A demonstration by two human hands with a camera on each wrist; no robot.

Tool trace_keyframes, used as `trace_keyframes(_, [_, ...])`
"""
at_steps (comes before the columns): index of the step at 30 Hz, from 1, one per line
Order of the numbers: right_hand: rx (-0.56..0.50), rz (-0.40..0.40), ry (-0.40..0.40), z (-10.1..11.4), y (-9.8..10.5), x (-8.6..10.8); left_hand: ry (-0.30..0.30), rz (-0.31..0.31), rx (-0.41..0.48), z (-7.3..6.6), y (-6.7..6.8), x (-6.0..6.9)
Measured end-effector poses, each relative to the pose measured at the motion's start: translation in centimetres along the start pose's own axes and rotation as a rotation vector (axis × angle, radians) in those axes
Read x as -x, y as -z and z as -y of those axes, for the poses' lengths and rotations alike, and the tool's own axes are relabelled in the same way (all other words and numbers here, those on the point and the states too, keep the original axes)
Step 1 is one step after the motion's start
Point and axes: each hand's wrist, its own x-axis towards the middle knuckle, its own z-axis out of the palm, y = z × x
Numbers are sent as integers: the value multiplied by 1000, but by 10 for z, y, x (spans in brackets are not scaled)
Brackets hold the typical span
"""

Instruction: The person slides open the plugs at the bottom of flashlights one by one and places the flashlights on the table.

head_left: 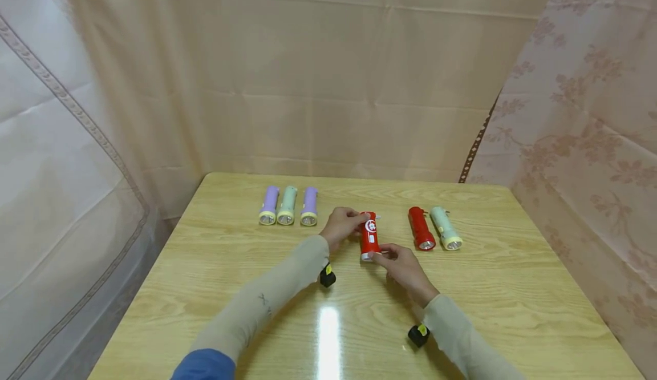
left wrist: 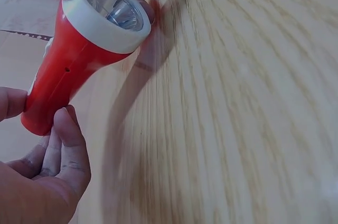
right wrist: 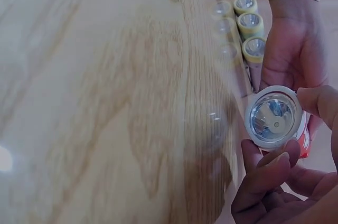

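Observation:
Both hands hold a red flashlight [head_left: 369, 234] with a white rim around its lens, tilted just above the table. My left hand [head_left: 341, 226] pinches its tail end between thumb and fingers; the left wrist view shows the red body [left wrist: 68, 65] from the lens side. My right hand [head_left: 405, 269] grips the head end by its white rim, and the lens [right wrist: 274, 118] faces the right wrist camera. To the right of the hands lie another red flashlight [head_left: 422, 229] and a mint green flashlight [head_left: 446, 229], side by side.
On the left of the wooden table [head_left: 215, 254] lie a purple flashlight [head_left: 269, 203], a mint green flashlight [head_left: 287, 203] and a second purple flashlight [head_left: 309, 204], lenses toward me. A beige curtain [head_left: 318, 83] hangs behind the table, with patterned cloth [head_left: 590, 112] at the right.

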Motion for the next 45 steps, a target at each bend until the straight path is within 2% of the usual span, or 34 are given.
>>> trace_keyframes(12, [103,-83,22,-1,10,-2,16,-15,63,2,-16,-14])
trace_keyframes(20, [108,-111,29,0,13,-1,36,-17,72,4,-22,-21])
trace_keyframes(27, [121,-142,31,-3,19,-3,48,-19,75,-1,-31,-23])
trace_keyframes(38, [69,-218,55,-1,25,-3,53,-13,103,-4,-45,-39])
trace_keyframes(45, [79,-259,46,-3,28,-7,40,-30,49,-8,-48,-43])
